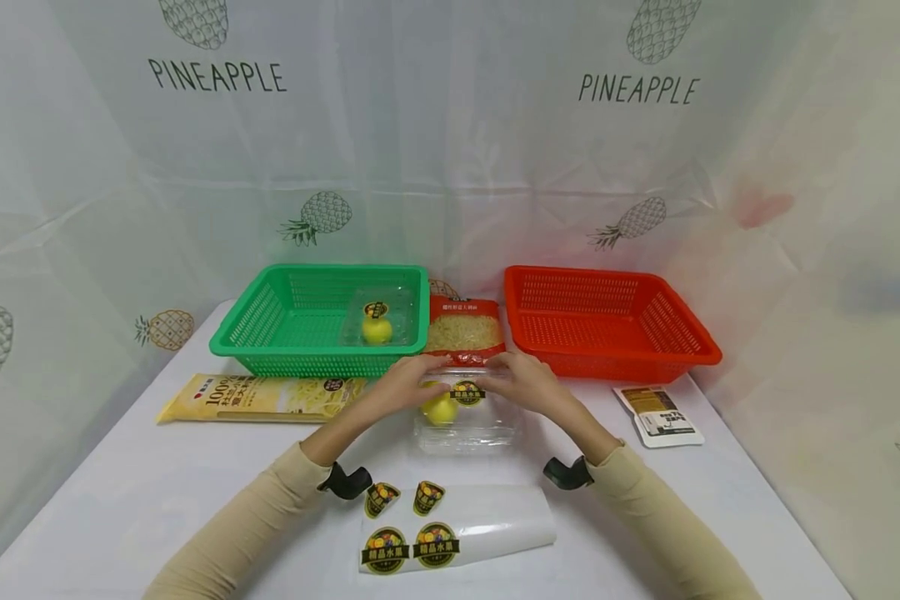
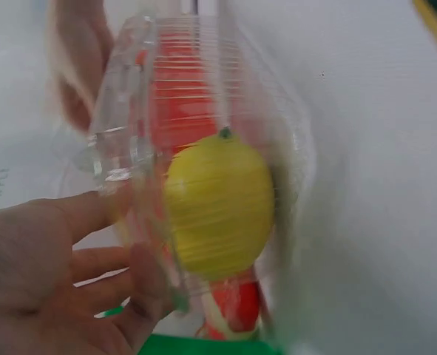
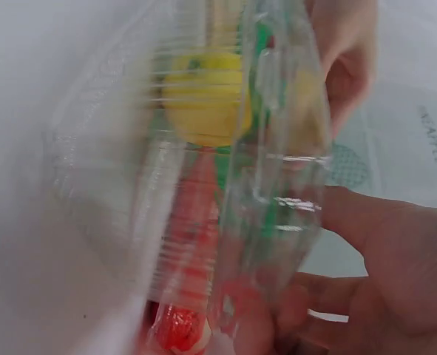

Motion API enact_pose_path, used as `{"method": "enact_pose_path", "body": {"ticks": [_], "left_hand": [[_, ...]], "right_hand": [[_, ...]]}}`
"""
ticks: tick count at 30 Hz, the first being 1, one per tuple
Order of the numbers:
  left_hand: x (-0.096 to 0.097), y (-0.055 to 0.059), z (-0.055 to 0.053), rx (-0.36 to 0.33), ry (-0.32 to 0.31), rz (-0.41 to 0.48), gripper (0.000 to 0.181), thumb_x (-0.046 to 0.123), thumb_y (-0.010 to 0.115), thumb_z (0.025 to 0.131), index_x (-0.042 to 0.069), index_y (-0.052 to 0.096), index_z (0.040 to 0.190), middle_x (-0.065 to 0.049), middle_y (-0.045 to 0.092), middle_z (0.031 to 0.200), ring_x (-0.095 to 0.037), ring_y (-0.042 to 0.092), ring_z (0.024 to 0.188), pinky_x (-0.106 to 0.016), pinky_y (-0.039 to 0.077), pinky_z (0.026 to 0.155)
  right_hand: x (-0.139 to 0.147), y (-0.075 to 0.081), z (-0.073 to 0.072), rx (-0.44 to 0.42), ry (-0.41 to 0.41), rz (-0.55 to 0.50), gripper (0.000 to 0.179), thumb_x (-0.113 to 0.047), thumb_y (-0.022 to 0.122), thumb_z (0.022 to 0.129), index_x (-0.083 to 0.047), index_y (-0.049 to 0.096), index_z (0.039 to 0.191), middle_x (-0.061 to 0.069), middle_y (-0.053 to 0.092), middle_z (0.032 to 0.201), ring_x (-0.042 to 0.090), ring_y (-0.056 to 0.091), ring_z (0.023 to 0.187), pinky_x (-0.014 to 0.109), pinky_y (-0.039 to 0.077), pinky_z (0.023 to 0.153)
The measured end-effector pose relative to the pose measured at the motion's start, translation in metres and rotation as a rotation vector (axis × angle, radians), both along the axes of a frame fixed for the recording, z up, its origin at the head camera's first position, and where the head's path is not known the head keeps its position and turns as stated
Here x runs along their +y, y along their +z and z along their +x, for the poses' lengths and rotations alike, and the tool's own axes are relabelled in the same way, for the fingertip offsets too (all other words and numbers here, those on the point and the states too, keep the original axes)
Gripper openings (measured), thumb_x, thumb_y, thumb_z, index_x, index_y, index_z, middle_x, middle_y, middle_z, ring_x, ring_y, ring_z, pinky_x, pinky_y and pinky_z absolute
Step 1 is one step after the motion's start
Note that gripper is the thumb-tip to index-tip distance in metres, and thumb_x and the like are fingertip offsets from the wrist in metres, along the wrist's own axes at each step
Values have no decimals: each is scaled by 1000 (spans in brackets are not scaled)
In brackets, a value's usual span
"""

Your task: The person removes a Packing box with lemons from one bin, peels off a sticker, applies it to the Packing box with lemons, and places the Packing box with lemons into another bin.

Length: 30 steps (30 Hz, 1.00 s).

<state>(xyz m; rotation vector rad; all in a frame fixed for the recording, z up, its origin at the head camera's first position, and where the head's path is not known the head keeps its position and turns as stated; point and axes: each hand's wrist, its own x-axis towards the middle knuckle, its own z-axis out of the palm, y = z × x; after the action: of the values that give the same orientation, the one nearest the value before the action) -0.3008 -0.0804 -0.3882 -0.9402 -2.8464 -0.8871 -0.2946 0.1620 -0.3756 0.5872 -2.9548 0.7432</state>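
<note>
A clear plastic clamshell box (image 1: pixel 487 433) stands at the middle of the table with a yellow fruit (image 1: pixel 441 408) inside. On its lid sits a round black-and-gold fruit sticker (image 1: pixel 467 392). My left hand (image 1: pixel 408 385) holds the box's left side, thumb over the lid and fingers around the far edge. The right hand (image 1: pixel 528 385) grips the opposite side in the same way. Both wrist views show the ridged box wall and the yellow fruit (image 2: pixel 218 207) through it; the fingertips are partly blurred behind the plastic.
Behind stand a green basket (image 1: pixel 262 354) containing another stickered fruit box (image 1: pixel 397 312), and a red basket (image 1: pixel 615 367). Between them lies a red pasta bag (image 1: pixel 465 329). A yellow noodle pack (image 1: pixel 262 398) lies left, a small pouch (image 1: pixel 660 417) right, a sticker sheet (image 1: pixel 495 525) in front.
</note>
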Motion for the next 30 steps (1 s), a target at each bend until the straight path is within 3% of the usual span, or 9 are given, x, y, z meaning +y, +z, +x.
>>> {"method": "enact_pose_path", "body": {"ticks": [2,6,9,12,16,18,23,30], "left_hand": [[-7,1,6,30,6,23,53,24,67,93,-3,53,136,-19,62,132,-34,59,122,-49,49,102],[-21,1,16,68,9,48,49,25,67,93,-1,57,133,-17,63,131,-35,57,125,-54,43,106],[-32,-2,23,73,29,63,46,26,67,93,2,60,132,-15,63,131,-34,56,124,-57,42,105],[-42,-7,26,43,51,85,45,25,67,93,4,60,132,-15,63,130,-32,61,118,-50,50,97],[-52,-12,25,-88,31,133,50,24,66,95,1,55,137,-18,61,132,-28,67,108,-36,58,82],[-55,-13,24,-173,5,174,54,24,65,96,-1,50,141,-21,60,134,-28,70,103,-32,59,80],[-59,-14,20,-361,-42,310,61,22,64,96,-3,40,147,-27,57,134,-31,73,90,-36,59,83],[-60,-19,17,-553,-5,460,65,19,66,95,2,37,150,-26,54,137,-34,73,91,-36,59,87]], "right_hand": [[6,0,5,-12,29,-16,55,-43,69,89,-5,64,128,13,68,123,32,63,116,53,50,97],[17,-1,15,-46,29,-22,61,-44,70,88,-5,59,134,15,63,130,32,59,117,52,52,95],[26,-1,23,-61,0,-29,64,-44,71,87,-4,58,135,16,63,129,28,61,110,46,56,89],[34,-2,30,-120,-27,-59,66,-43,72,87,-3,55,137,17,65,124,23,67,91,37,59,75],[44,-6,37,-248,-7,-119,71,-39,71,88,-3,46,145,16,70,112,19,66,67,30,56,57],[47,-8,39,-282,23,-153,74,-37,71,90,-3,41,148,16,72,106,21,65,63,31,55,54],[53,-11,39,-303,121,-226,73,-29,68,92,2,35,149,23,71,98,28,65,58,35,55,51],[52,-13,40,-335,162,-256,72,-28,68,92,5,36,148,24,69,86,28,65,56,35,55,52]]}}
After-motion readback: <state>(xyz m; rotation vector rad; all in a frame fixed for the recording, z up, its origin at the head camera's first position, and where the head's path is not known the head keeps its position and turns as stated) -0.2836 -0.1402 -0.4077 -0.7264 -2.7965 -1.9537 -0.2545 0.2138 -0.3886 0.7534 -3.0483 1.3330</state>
